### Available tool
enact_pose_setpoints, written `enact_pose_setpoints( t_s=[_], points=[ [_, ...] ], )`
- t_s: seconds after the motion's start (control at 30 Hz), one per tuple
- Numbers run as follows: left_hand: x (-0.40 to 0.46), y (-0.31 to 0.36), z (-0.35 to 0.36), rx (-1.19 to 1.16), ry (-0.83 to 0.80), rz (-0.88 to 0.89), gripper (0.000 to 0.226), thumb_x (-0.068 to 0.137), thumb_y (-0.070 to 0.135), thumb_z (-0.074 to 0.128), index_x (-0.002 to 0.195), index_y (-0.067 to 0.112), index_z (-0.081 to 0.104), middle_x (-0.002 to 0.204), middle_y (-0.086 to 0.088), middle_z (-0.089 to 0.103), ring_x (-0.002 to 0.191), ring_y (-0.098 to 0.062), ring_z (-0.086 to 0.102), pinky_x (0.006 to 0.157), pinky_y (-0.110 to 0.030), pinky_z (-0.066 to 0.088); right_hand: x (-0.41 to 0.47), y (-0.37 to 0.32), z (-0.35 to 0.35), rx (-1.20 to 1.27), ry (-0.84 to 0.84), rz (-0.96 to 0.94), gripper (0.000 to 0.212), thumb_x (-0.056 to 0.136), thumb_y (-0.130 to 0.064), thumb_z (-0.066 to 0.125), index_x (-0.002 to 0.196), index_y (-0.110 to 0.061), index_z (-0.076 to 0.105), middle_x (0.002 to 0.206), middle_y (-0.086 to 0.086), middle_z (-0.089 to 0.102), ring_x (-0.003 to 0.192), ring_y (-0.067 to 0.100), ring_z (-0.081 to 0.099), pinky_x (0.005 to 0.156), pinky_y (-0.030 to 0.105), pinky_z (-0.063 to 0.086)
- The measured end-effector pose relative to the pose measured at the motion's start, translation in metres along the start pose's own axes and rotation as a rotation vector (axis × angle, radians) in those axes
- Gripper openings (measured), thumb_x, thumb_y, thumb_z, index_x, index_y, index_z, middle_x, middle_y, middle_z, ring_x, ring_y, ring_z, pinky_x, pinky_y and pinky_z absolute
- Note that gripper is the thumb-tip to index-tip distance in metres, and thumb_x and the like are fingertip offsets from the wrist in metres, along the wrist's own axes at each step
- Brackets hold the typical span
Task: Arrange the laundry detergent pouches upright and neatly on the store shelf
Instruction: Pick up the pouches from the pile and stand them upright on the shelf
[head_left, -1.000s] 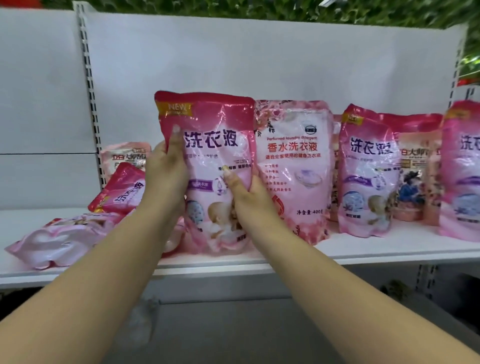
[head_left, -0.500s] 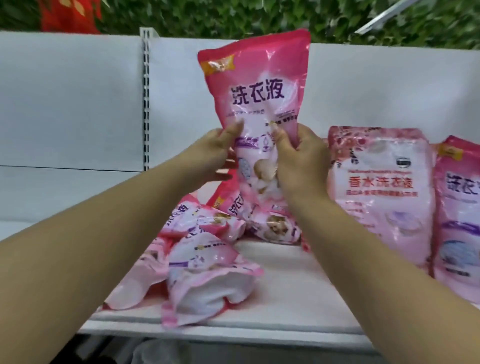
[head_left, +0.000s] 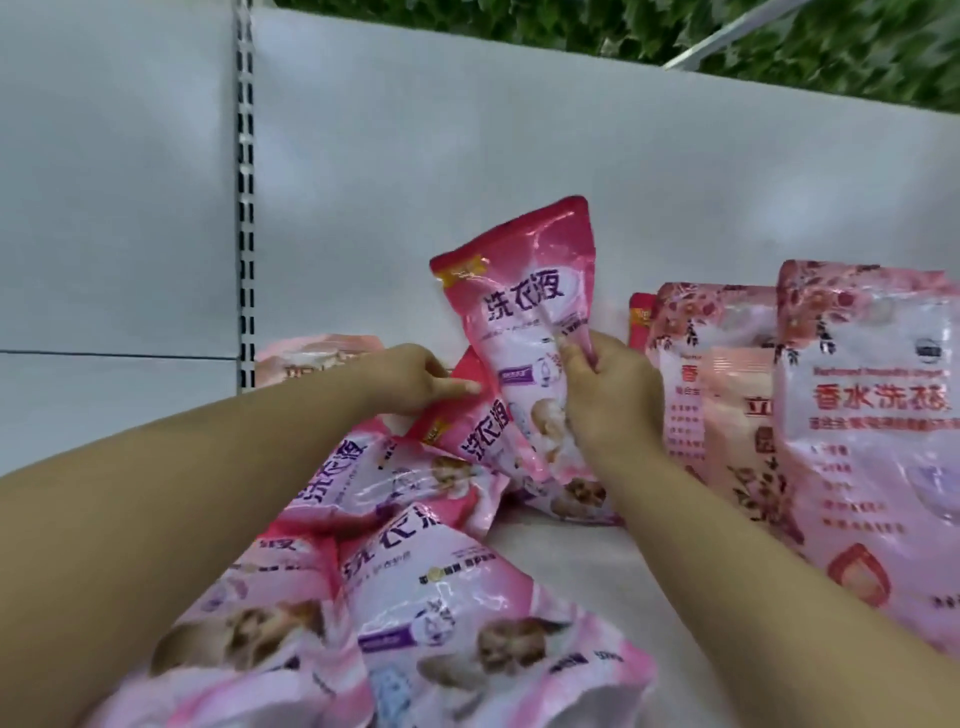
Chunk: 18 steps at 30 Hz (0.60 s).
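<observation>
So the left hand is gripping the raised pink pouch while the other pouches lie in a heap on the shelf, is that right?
Not quite. In the head view it is the right hand that grips the raised pink pouch; the left hand only reaches toward the heap of pouches lying on the shelf.

Lighting: bright, even, diffuse from overhead; shadows faint, a soft one under the pouch pile (head_left: 415, 597) on the shelf (head_left: 597, 571). Glare: white glints on the glossy pouch film. Focus: soft overall; motion blur heaviest on the foliage (head_left: 779, 47) at top right and the nearest pouches. Distortion: wide-angle bend tilts the back panel (head_left: 415, 156) and stretches the forearms at the lower edges.
</observation>
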<state>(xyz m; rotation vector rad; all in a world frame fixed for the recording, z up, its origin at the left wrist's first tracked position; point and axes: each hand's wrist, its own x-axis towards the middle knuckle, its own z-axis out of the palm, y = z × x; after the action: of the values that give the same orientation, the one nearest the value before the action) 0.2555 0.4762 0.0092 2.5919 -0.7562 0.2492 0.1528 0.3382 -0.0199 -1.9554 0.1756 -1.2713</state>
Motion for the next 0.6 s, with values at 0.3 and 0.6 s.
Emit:
enact_pose_setpoints(
  t_s=[0.3,0.6],
  points=[
    [0.025,0.004,-0.017,-0.042,0.059,0.1,0.038,0.076,0.041,0.07,0.053,0.015,0.055,0.031,0.009,0.048,0.033,-0.002,0.045,0.04,-0.008,0.032,0.012,-0.022,-0.027,0.0,0.189,-0.172,0.037,0.096,-0.029,0.047,0.06,-0.025,0.04,0.051,-0.008,0.037,0.047,0.005,0.03,0.044,0.022,0.023],
    [0.033,0.04,-0.061,-0.172,0.196,0.16,0.025,0.073,0.044,0.071,0.068,0.021,0.065,0.072,0.005,0.061,0.064,-0.008,0.052,0.056,-0.02,0.04,0.018,-0.02,-0.034,-0.031,0.248,-0.15,0.043,0.097,-0.028,0.045,0.058,-0.031,0.029,0.052,-0.009,0.033,0.048,0.005,0.03,0.042,0.02,0.021]
  ],
)
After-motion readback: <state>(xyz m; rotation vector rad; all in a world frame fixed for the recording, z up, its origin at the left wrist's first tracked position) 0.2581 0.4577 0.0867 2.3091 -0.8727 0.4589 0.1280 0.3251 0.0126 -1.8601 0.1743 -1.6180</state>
